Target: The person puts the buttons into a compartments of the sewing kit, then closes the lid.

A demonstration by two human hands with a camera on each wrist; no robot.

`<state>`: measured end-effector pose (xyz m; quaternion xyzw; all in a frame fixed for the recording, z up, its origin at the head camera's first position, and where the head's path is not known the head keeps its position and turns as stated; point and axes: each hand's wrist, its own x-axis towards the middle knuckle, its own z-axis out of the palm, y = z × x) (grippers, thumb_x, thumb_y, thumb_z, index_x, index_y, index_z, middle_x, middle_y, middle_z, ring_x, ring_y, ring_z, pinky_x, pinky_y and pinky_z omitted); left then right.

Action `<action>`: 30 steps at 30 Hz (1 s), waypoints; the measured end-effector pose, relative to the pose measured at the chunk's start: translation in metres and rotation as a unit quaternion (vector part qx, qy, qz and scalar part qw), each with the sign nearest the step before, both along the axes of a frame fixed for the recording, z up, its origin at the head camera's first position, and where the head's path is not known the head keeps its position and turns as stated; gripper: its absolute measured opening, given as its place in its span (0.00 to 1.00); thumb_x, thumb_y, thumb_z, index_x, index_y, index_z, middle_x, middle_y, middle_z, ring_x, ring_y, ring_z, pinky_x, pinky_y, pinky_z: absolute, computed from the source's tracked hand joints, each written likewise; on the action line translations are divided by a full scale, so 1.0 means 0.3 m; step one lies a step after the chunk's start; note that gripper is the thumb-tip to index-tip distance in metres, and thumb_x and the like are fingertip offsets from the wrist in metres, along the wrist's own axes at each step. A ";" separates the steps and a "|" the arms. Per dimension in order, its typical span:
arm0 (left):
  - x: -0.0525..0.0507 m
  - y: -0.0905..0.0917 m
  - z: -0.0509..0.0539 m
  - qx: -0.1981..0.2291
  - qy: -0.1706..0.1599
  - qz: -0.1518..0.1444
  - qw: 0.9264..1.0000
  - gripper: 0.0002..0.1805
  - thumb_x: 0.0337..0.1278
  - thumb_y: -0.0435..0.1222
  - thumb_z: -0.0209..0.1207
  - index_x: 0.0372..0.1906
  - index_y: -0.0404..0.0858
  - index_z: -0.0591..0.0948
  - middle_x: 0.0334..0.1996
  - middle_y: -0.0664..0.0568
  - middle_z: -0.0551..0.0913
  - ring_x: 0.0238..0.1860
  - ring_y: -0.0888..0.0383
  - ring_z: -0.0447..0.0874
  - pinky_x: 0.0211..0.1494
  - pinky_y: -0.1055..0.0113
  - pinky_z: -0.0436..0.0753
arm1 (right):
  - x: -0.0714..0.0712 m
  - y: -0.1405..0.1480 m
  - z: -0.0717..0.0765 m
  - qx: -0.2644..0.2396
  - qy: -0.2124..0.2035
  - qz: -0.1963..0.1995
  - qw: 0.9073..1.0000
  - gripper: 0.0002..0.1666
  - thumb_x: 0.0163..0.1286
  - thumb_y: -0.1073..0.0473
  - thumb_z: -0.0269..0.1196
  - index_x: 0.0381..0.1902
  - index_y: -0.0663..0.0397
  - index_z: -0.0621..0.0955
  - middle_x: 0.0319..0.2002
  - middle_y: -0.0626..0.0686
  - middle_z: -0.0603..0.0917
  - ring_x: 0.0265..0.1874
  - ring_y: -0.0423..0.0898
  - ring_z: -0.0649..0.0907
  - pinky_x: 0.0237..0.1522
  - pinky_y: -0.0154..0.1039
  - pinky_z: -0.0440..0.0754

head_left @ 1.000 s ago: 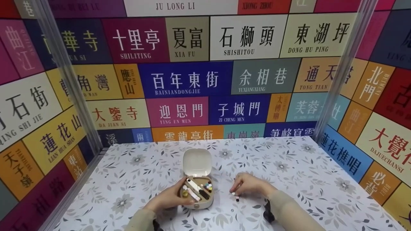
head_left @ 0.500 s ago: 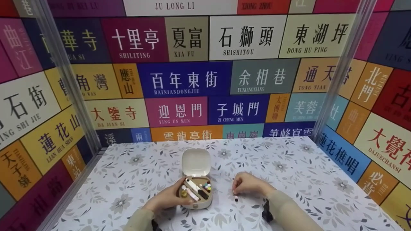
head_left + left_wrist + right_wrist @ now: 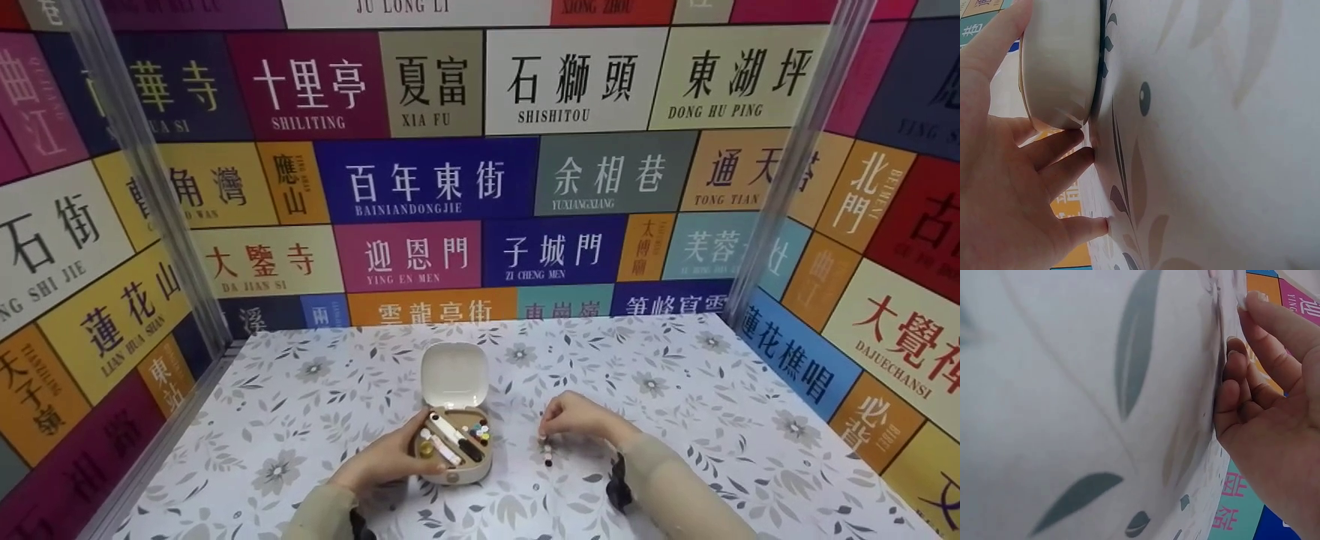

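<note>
My left hand (image 3: pixel 386 456) holds the left side of a small cream sewing-kit-like box (image 3: pixel 466 475), thumb at the front and fingers round the back. Its lid (image 3: pixel 454 373) stands raised. Inside lie a white-and-black stick-shaped tool (image 3: pixel 456 435), a pale pink-and-white stick (image 3: pixel 445 451), a yellowish round piece (image 3: pixel 427 448) and several small coloured pieces (image 3: pixel 478 433). To the right, my right hand (image 3: pixel 583 420) pinches something tiny and pale (image 3: pixel 1242 302) between thumb and forefinger, its kind unclear. Directly under those fingertips, a short row of tiny white, pink and black pieces (image 3: pixel 547 454) lies on the cloth.
A white cloth (image 3: pixel 630 480) with grey leaves and flowers covers the table. Behind and at both sides rise panels (image 3: pixel 435 180) of coloured signs, joined by clear corner posts (image 3: pixel 799 150).
My right fingertips shift slightly at the row of tiny pieces, which now reads as a straighter line. My left hand stays on the box. The head view tilts down a little.
</note>
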<state>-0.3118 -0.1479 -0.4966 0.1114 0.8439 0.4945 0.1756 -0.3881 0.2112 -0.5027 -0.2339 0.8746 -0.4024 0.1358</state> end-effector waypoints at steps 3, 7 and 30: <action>0.000 -0.003 -0.001 -0.005 0.002 -0.001 1.000 0.64 0.37 0.55 0.74 0.78 0.48 0.48 0.75 0.40 0.54 0.72 0.37 0.50 0.70 0.34 0.46 | -0.008 -0.002 0.011 -0.006 -0.002 0.003 1.000 0.08 0.58 0.62 0.70 0.30 0.64 0.86 0.25 0.50 0.86 0.22 0.38 0.76 0.27 0.29 0.73; 0.003 -0.004 -0.001 -0.013 0.011 -0.004 1.000 0.64 0.37 0.55 0.74 0.78 0.48 0.48 0.74 0.40 0.55 0.72 0.36 0.51 0.70 0.34 0.47 | -0.019 -0.003 0.027 -0.010 0.007 0.006 1.000 0.09 0.58 0.61 0.69 0.31 0.64 0.86 0.24 0.48 0.85 0.21 0.36 0.74 0.25 0.28 0.72; 0.007 -0.002 0.009 -0.011 0.009 -0.005 1.000 0.62 0.39 0.54 0.73 0.78 0.48 0.49 0.74 0.41 0.56 0.72 0.38 0.52 0.71 0.36 0.48 | -0.068 -0.015 0.065 0.001 -0.006 -0.018 1.000 0.10 0.62 0.59 0.66 0.32 0.63 0.86 0.25 0.49 0.83 0.20 0.39 0.71 0.23 0.32 0.69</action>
